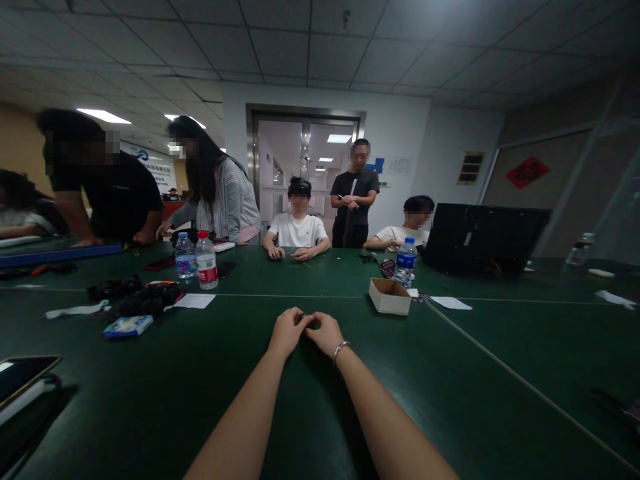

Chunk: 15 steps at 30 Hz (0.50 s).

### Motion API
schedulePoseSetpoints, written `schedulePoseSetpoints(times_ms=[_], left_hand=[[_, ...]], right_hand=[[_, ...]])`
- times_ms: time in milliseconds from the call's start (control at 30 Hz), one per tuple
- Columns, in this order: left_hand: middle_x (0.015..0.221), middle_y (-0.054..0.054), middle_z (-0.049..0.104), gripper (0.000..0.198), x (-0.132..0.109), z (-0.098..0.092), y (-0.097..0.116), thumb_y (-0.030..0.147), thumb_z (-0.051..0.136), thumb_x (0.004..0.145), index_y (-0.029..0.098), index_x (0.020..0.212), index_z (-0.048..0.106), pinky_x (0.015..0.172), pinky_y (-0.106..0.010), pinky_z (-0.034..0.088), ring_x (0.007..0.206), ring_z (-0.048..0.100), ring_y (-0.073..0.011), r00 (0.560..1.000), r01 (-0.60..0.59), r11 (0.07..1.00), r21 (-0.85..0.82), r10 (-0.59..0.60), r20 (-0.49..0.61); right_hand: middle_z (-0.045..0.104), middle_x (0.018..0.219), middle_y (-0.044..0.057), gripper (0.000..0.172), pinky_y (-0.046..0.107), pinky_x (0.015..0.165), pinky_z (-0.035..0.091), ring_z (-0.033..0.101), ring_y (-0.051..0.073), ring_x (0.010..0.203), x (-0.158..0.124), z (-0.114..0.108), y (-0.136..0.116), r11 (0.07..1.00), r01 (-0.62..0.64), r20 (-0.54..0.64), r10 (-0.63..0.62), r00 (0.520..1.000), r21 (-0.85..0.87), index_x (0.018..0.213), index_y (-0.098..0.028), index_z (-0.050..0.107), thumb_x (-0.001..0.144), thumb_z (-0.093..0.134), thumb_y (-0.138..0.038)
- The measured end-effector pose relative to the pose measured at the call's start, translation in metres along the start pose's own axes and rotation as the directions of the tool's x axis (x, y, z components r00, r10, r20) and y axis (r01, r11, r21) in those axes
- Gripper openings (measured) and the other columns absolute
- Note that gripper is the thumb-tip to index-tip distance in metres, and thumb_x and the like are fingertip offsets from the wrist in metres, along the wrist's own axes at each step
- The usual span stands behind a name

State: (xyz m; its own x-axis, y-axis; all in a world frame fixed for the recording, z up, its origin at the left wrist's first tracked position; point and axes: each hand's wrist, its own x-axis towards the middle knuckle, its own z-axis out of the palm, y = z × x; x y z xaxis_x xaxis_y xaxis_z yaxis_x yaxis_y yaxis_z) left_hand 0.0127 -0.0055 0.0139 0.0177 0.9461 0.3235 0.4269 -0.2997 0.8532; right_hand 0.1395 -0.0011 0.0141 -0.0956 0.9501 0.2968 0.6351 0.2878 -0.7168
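Observation:
Over the green table, my left hand and my right hand meet at the fingertips. Both hands are closed in a pinch, thumbs and fingers drawn together. Something small and dark may sit between them, but the fingers hide it and its kind cannot be made out. A silver bracelet circles my right wrist. Beyond my right hand, to the right, stands a small open cardboard box, the nearest separate object.
Two bottles, one blue-capped and one red-capped, stand left; another bottle stands behind the box. A blue-white packet, black gear and a phone lie left. A monitor stands right. Several people are around the table.

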Motion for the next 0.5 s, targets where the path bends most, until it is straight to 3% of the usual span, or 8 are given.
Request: schedulePoseSetpoints(times_ms=[233,500], left_hand=[[0.083,-0.005,0.059,0.028,-0.024,-0.007,0.005,0.047,0.058,0.071,0.02,0.076,0.061,0.063,-0.025,0.038,0.072,0.054,-0.0175,0.998,-0.059,0.993,0.1,0.061,-0.019],[0.076,-0.004,0.063,0.028,-0.049,-0.024,0.011,0.047,0.058,0.07,0.019,0.073,0.061,0.062,-0.025,0.041,0.071,0.058,-0.0176,0.996,0.078,0.997,0.029,-0.077,-0.039]], right_hand=[[0.063,0.069,0.002,0.007,0.022,0.056,0.04,0.056,0.016,0.066,-0.021,0.003,-0.004,0.997,-0.035,-0.051,0.038,0.998,0.064,0.07,-0.016,0.061,0.063,0.063,-0.018],[0.057,0.063,-0.002,0.011,0.02,0.052,0.037,0.052,0.012,0.059,-0.043,0.008,-0.021,0.996,0.077,-0.091,-0.072,0.993,0.051,0.067,-0.017,0.055,0.062,0.064,-0.021]])
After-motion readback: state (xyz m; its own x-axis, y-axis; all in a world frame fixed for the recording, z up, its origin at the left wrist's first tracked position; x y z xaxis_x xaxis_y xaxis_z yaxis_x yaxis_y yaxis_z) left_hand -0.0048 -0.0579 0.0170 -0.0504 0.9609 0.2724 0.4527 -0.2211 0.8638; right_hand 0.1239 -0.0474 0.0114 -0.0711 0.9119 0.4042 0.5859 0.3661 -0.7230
